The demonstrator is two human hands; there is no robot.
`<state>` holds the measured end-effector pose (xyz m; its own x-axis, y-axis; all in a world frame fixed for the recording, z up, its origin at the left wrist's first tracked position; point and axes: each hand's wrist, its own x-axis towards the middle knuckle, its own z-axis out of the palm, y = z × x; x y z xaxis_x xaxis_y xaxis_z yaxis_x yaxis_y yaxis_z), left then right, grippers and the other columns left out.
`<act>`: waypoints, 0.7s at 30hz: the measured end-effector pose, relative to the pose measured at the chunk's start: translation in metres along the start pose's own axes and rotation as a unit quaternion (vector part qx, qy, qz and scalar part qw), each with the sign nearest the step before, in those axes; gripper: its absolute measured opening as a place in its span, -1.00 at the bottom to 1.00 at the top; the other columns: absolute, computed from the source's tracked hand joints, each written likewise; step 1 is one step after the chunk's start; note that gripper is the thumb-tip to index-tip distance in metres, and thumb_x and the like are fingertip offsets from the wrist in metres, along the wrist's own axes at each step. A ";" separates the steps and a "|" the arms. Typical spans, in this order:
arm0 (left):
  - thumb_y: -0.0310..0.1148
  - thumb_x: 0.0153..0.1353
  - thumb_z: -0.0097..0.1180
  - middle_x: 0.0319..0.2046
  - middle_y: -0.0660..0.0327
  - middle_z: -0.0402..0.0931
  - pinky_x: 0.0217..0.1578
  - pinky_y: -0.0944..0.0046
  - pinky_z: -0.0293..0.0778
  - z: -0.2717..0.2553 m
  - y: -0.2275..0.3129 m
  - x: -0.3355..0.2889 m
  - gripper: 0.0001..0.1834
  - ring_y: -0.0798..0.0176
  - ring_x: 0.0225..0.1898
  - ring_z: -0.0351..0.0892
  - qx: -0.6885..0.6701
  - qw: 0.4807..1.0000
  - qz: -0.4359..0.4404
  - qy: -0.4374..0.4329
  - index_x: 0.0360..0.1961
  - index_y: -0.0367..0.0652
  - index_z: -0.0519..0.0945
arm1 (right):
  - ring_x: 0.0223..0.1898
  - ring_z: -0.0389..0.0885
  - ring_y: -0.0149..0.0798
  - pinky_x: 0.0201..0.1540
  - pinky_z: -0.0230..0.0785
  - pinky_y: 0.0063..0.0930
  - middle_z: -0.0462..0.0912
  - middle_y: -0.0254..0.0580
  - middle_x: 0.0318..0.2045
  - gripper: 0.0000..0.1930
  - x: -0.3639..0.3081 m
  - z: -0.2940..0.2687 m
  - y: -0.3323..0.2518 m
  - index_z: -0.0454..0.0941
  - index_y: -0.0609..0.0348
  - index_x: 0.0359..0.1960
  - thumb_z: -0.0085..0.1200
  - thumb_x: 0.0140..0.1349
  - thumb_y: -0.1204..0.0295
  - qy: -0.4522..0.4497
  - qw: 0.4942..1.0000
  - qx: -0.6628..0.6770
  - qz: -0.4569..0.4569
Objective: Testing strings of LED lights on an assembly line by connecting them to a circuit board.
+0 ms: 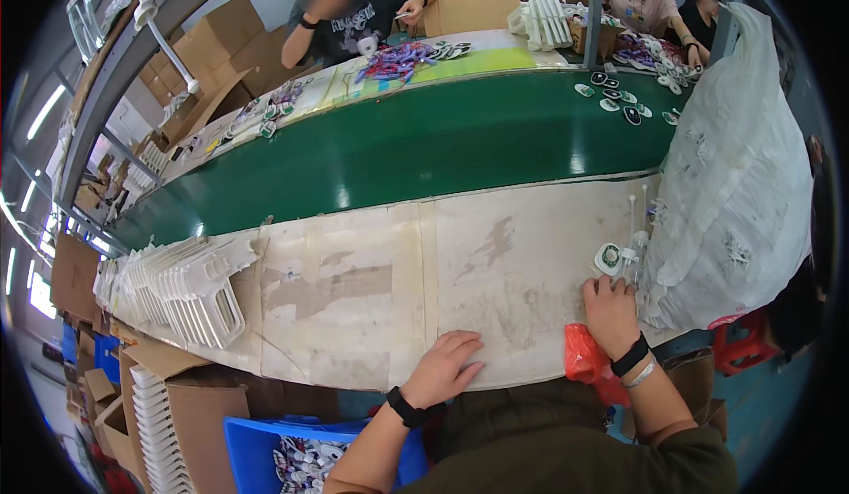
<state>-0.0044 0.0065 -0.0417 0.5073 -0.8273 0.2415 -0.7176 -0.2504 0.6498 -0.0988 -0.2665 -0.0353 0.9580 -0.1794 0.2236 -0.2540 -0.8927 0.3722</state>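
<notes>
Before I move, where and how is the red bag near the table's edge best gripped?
I'd pinch the red bag by its crumpled upper left edge, coming from the left with the left hand. That side faces it, while the wrist of the right hand crowds the bag's other side. The loose folds should suit a pinch.

Bright in here: slim white tube lights (46, 112) glow leftward, glare spots the glossy green belt (442, 151), dark edges bow.
</notes>
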 end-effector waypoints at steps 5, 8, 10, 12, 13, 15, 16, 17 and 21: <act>-0.40 0.00 0.11 -0.12 0.08 0.39 -0.05 0.20 0.30 0.000 0.000 0.001 -0.69 0.04 -0.06 0.34 -0.003 1.000 0.000 0.001 -0.19 -0.27 0.47 | -0.36 0.44 -0.05 -0.27 0.33 -0.15 0.41 -0.08 -0.41 -0.77 0.001 0.000 -0.001 0.38 0.22 -0.30 -0.13 -0.02 0.44 -0.015 1.000 0.003 0.002; -0.39 0.00 0.11 -0.12 0.07 0.40 -0.05 0.20 0.30 0.001 0.000 0.000 -0.69 0.04 -0.06 0.34 -0.002 1.000 0.001 0.003 -0.19 -0.27 0.47 | -0.37 0.44 -0.06 -0.28 0.33 -0.16 0.42 -0.08 -0.41 -0.77 0.001 0.000 -0.001 0.38 0.22 -0.29 -0.13 -0.02 0.44 -0.017 1.000 -0.001 0.000; -0.39 0.00 0.11 -0.13 0.07 0.40 -0.05 0.20 0.30 0.001 0.001 -0.001 -0.69 0.04 -0.07 0.34 -0.001 1.000 0.004 0.006 -0.19 -0.27 0.47 | -0.37 0.44 -0.06 -0.28 0.32 -0.17 0.42 -0.08 -0.41 -0.77 0.001 0.001 -0.001 0.38 0.22 -0.29 -0.13 -0.02 0.44 -0.012 1.000 -0.007 -0.003; -0.39 0.00 0.11 -0.13 0.07 0.40 -0.05 0.20 0.30 0.001 0.002 -0.001 -0.69 0.04 -0.07 0.34 -0.001 1.000 0.003 0.006 -0.19 -0.27 0.47 | -0.36 0.44 -0.06 -0.28 0.32 -0.17 0.42 -0.08 -0.41 -0.77 0.000 0.000 0.000 0.38 0.22 -0.29 -0.13 -0.02 0.45 -0.014 1.000 -0.006 -0.003; -0.40 0.00 0.11 -0.13 0.06 0.40 -0.05 0.20 0.30 0.001 0.003 -0.001 -0.69 0.04 -0.07 0.35 -0.001 1.000 0.003 0.005 -0.20 -0.27 0.47 | -0.36 0.44 -0.06 -0.28 0.32 -0.17 0.42 -0.09 -0.41 -0.77 -0.001 -0.001 0.000 0.38 0.22 -0.29 -0.13 -0.03 0.45 -0.016 1.000 -0.005 -0.001; -0.40 0.00 0.11 -0.13 0.06 0.40 -0.05 0.20 0.30 0.001 0.003 0.001 -0.69 0.04 -0.07 0.35 0.000 1.000 0.003 0.000 -0.20 -0.27 0.47 | -0.36 0.43 -0.06 -0.28 0.32 -0.18 0.42 -0.09 -0.40 -0.77 -0.003 -0.002 0.001 0.39 0.21 -0.29 -0.12 -0.02 0.44 -0.019 1.000 -0.007 0.007; -0.40 -0.01 0.11 -0.13 0.06 0.40 -0.06 0.20 0.30 0.001 0.004 0.002 -0.69 0.03 -0.07 0.35 0.000 1.000 0.000 -0.004 -0.20 -0.27 0.47 | -0.36 0.43 -0.05 -0.28 0.32 -0.18 0.43 -0.10 -0.40 -0.78 -0.005 -0.003 0.002 0.39 0.19 -0.29 -0.11 -0.02 0.43 -0.022 1.000 -0.007 0.013; -0.40 -0.01 0.11 -0.13 0.06 0.40 -0.06 0.20 0.30 0.003 0.003 0.002 -0.69 0.03 -0.07 0.35 -0.007 1.000 0.008 -0.006 -0.20 -0.27 0.47 | -0.36 0.43 -0.05 -0.28 0.32 -0.18 0.43 -0.10 -0.40 -0.78 -0.006 -0.004 0.006 0.39 0.19 -0.29 -0.11 -0.02 0.43 -0.026 0.999 -0.015 0.019; -0.41 -0.05 0.14 -0.14 0.06 0.41 -0.08 0.18 0.32 0.000 -0.003 0.001 -0.68 0.01 -0.09 0.36 -0.007 1.000 -0.005 0.006 -0.21 -0.26 0.48 | -0.16 0.43 -0.06 -0.17 0.30 -0.18 0.46 -0.11 -0.27 -0.75 -0.001 -0.032 0.017 0.39 0.11 -0.28 0.02 -0.04 0.37 -0.085 0.974 0.209 -0.017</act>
<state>-0.0016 0.0065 -0.0437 0.5201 -0.8185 0.2440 -0.7060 -0.2513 0.6621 -0.1079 -0.2681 -0.0001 0.9820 -0.1816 0.0522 -0.1803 -0.9832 -0.0299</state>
